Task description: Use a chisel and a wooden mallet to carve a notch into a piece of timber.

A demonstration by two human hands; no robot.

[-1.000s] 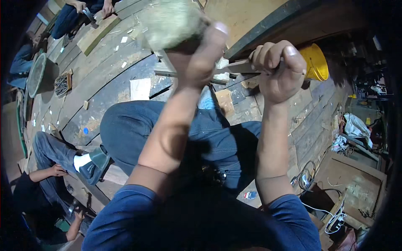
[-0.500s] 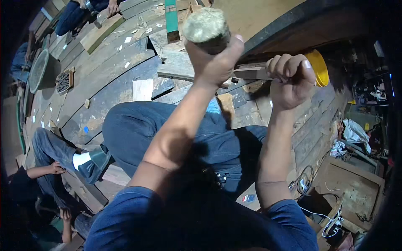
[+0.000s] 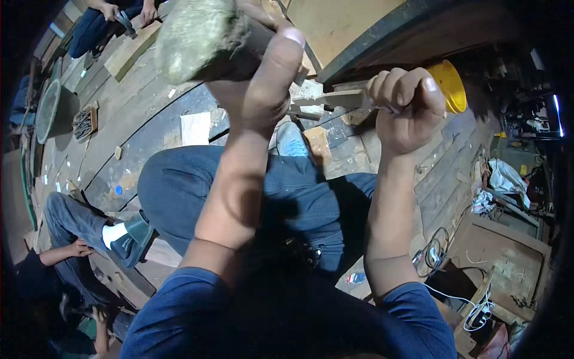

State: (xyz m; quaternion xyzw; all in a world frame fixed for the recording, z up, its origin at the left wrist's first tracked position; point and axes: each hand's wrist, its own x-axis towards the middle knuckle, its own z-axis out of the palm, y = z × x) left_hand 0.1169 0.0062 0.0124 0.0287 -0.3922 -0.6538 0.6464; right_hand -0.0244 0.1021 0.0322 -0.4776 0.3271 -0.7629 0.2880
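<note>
My left hand [image 3: 257,90] is wrapped round a thick, stubby block [image 3: 200,39] with a rough, pale, battered round end and a darker side. It looks like a wooden mallet head, raised high and close to the camera. My right hand [image 3: 409,107] is closed in a fist over the end of a flat grey-brown strip [image 3: 344,99], which sticks out to the left. Whether the strip is wood or a tool's blade I cannot tell. Right behind that fist shows a yellow round container [image 3: 449,87]. My bent legs [image 3: 185,179] are below.
A large dark-rimmed curved panel [image 3: 359,36] stands ahead. On the plank floor are a bucket [image 3: 57,110], a small box of nails [image 3: 85,122] and wood scraps. A co-worker holds a hammer [image 3: 125,24] by a beam [image 3: 128,54]; another person sits lower left. Cables [image 3: 439,248] lie right.
My left hand has swung left and up with the block, which now looks larger and tilted. My right hand stays closed at nearly the same place.
</note>
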